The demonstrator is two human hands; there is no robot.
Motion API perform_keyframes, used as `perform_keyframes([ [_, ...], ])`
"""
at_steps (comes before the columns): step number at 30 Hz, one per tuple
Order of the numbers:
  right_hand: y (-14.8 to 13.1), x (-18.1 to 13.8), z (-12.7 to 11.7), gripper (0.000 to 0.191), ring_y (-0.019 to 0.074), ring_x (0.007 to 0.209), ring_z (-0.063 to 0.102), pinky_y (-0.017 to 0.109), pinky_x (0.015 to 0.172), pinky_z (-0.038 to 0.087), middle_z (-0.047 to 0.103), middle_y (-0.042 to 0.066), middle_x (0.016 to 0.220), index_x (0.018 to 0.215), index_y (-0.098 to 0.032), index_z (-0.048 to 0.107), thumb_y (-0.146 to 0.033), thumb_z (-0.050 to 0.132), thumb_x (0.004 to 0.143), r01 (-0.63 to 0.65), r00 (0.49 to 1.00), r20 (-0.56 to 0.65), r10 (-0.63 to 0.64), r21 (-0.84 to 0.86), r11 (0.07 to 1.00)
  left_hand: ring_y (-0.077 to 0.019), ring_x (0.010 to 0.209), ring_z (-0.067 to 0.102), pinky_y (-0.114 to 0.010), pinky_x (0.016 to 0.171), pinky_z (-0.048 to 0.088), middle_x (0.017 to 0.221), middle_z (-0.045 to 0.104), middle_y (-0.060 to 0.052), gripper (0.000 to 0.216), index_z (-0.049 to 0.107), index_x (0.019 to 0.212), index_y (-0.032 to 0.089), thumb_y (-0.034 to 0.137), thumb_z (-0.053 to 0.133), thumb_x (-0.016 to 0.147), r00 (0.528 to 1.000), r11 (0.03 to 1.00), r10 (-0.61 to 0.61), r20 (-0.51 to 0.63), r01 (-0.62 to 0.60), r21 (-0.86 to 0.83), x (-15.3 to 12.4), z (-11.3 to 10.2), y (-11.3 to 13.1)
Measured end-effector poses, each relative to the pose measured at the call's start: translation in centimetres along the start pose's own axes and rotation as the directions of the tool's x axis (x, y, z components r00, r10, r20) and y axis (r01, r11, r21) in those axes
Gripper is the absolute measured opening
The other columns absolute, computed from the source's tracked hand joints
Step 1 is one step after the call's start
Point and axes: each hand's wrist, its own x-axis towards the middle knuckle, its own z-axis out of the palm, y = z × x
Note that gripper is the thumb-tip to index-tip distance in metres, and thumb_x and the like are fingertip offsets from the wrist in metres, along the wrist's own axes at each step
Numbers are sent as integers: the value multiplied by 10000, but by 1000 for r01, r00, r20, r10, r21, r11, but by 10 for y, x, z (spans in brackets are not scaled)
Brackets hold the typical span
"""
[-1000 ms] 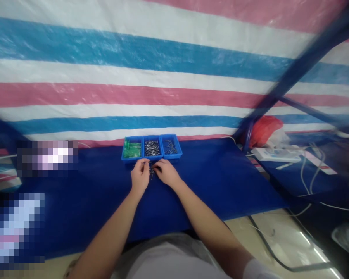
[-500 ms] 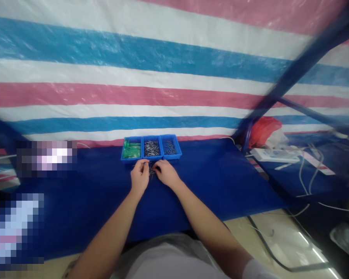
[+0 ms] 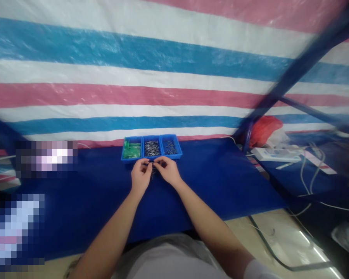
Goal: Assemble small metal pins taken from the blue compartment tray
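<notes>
My left hand is pinched closed just in front of the blue bins, its fingertips turned to the right. Close beside it, my right hand is also closed, thumb and finger nearly meeting those of the left. Whatever they pinch is too small to make out. Beneath the fingertips lie several thin metal pieces, like nails or screws, partly hidden by the hands. Behind are three joined bins: the left bin with green and clear plastic packets, the middle one with many metal pieces, the right one with fewer metal pieces.
Everything stands on a blue table. A striped plastic sheet hangs behind it. At the right are a dark blue frame post, a red bag, a white box and loose white cables. Blurred patches cover the left side.
My right hand has moved slightly up and its fingertips have come closer to those of my left hand. The left hand has shifted only a little; the bins stay put.
</notes>
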Motion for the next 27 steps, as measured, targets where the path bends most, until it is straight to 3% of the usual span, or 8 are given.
perform_keyframes([
  [6, 2, 0, 0, 153, 163, 717, 636, 286, 694, 510, 724, 35, 854, 923, -193, 715, -323, 660, 863, -10, 1000, -20, 10, 21, 1000, -131, 686, 670, -271, 651, 549, 1022, 697, -65, 239, 641, 1045, 210, 341, 670, 847, 1000, 1000, 8, -9, -8, -6, 0, 0, 1],
  [17, -2, -2, 1, 139, 163, 758, 645, 290, 731, 526, 739, 46, 924, 950, -191, 724, -271, 672, 848, 15, 1000, 1, -15, 59, 998, -114, 638, 644, -257, 621, 540, 967, 688, -50, 258, 628, 1079, 204, 343, 650, 862, 1000, 999, -11, 13, 12, -43, 2, 0, -2],
  [27, 0, -2, 3, 114, 172, 767, 662, 296, 728, 524, 746, 37, 908, 932, -209, 733, -268, 677, 854, 30, 999, 31, -32, 64, 998, -112, 597, 624, -247, 609, 532, 802, 666, -5, 245, 619, 1071, 207, 391, 608, 910, 999, 998, 11, 34, -9, -55, 1, 1, 0],
])
